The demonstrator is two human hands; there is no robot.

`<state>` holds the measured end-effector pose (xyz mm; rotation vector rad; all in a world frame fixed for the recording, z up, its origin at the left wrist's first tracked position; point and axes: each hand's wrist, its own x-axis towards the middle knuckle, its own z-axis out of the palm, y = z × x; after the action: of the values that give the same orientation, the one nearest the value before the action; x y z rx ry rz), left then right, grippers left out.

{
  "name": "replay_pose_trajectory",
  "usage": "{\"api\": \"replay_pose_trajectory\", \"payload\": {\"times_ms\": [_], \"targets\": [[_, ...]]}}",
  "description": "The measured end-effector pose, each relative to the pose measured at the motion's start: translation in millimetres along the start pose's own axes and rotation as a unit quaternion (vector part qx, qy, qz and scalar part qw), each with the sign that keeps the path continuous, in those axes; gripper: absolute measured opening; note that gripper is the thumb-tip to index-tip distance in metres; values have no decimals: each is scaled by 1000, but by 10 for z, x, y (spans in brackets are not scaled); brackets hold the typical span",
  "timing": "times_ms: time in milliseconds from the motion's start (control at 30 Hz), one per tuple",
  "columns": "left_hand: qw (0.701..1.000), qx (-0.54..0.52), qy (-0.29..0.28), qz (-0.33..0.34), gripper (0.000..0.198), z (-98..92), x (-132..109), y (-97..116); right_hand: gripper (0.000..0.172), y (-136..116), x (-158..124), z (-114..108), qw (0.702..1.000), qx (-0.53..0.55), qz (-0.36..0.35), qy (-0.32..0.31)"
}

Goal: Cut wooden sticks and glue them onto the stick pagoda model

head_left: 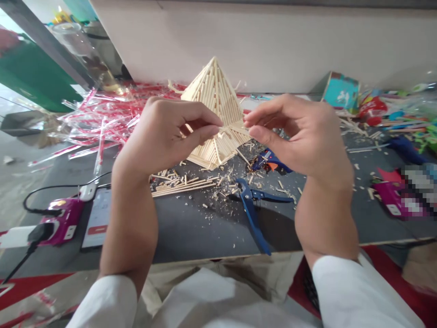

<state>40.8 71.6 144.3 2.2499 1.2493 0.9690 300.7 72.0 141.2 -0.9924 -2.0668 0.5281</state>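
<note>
A peaked model built of pale wooden sticks (218,89) stands behind my hands, its pointed top upright and lower slopes spreading forward. In front of its left side, my left hand (170,132) is closed in a pinch, thumb against fingertips. My right hand (293,132) pinches the same way at the model's right side. Whatever lies between either set of fingertips is too small to make out. Below them, blue-handled cutters (251,205) lie with their handles spread. A blue glue gun (269,160) rests partly behind my right hand. Loose sticks (184,186) lie at the left.
Clear and red plastic wrappers (102,118) heap up at the back left. A purple power adapter (63,221) with cables and a phone (95,218) sit near the left edge. Wood scraps litter the dark table (201,237). A turquoise box (340,91) stands back right.
</note>
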Motion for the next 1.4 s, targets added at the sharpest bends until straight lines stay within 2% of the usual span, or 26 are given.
{"api": "replay_pose_trajectory", "payload": {"times_ms": [167, 300, 433, 667, 833, 1033, 1233, 1400], "targets": [[997, 29, -13, 66, 19, 17, 7, 72, 13, -44, 14, 185, 999, 48, 19, 8], [995, 49, -46, 67, 23, -1, 22, 120, 14, -111, 7, 259, 992, 111, 64, 16], [997, 58, -42, 41, 22, 15, 16, 134, 12, -94, 12, 333, 982, 169, 77, 22], [998, 31, 3, 52, 20, 139, 46, 62, 37, 41, 53, 367, 961, 248, 119, 28], [994, -38, 90, 55, 11, 286, 95, 33, 40, 55, 79, 338, 945, 298, 134, 10], [991, -103, 77, 35, 11, 376, 92, 81, 37, 90, 75, 340, 942, 313, 121, 26], [996, -48, 69, -12, 20, 403, 122, 49, 42, 133, 84, 379, 945, 301, 127, 33], [994, -25, 103, -8, 19, 438, 143, 14, 46, 150, 110, 448, 948, 293, 115, 54]]}}
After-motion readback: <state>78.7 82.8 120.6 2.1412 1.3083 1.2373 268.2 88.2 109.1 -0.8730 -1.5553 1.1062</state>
